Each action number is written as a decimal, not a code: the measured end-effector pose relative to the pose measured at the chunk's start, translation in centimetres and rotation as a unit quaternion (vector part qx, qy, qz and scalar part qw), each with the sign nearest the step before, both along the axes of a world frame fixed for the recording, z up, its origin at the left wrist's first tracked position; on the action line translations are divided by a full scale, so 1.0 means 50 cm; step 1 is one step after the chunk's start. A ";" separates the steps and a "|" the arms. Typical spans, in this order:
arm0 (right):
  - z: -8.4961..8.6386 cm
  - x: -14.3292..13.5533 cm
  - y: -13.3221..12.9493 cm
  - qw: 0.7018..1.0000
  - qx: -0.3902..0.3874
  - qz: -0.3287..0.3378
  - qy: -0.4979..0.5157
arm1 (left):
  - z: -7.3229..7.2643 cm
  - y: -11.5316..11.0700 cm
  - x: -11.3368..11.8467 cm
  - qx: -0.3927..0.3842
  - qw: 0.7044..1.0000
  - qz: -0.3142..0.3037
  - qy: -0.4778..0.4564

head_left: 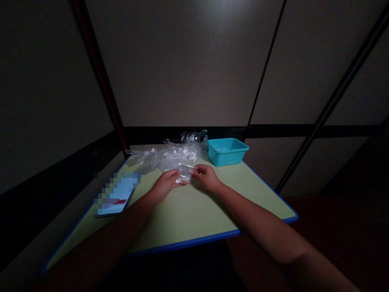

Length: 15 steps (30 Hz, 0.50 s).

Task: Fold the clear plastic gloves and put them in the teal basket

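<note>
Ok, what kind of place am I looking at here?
Probably a small partitioned work booth, dimly lit. Plain wall panels close in a green table with a blue edge. On it lie a heap of clear plastic bags and a teal tub; both hands hold a small clear bag.

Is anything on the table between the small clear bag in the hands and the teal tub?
Nothing visible. Both the left hand and right hand pinch the small clear bag. The teal tub sits just beyond to the right over bare table; the plastic bag pile lies to its left.
</note>
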State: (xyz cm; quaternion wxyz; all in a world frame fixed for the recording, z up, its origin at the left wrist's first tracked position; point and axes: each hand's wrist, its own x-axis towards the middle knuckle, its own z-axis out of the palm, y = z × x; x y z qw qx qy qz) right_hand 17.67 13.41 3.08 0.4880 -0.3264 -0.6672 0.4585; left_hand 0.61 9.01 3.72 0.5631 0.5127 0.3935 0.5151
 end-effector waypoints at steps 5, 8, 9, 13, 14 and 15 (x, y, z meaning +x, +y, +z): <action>0.002 0.006 0.004 0.999 -0.012 -0.011 0.032 | 0.002 -0.003 -0.005 -0.043 0.998 -0.035 0.031; 0.005 0.010 0.002 0.998 -0.040 0.010 0.037 | 0.002 -0.003 -0.016 -0.058 0.995 -0.062 0.053; 0.005 0.011 0.002 0.998 -0.048 0.014 0.035 | 0.002 -0.003 -0.019 -0.057 0.994 -0.073 0.062; 0.005 0.010 -0.001 0.998 -0.057 0.013 0.021 | 0.007 -0.008 -0.027 -0.048 0.991 -0.089 0.083; 0.005 0.009 -0.002 0.998 -0.056 0.014 0.019 | 0.008 -0.010 -0.027 -0.046 0.992 -0.085 0.081; 0.005 0.008 -0.004 0.998 -0.055 0.017 0.019 | 0.010 -0.011 -0.027 -0.045 0.993 -0.081 0.078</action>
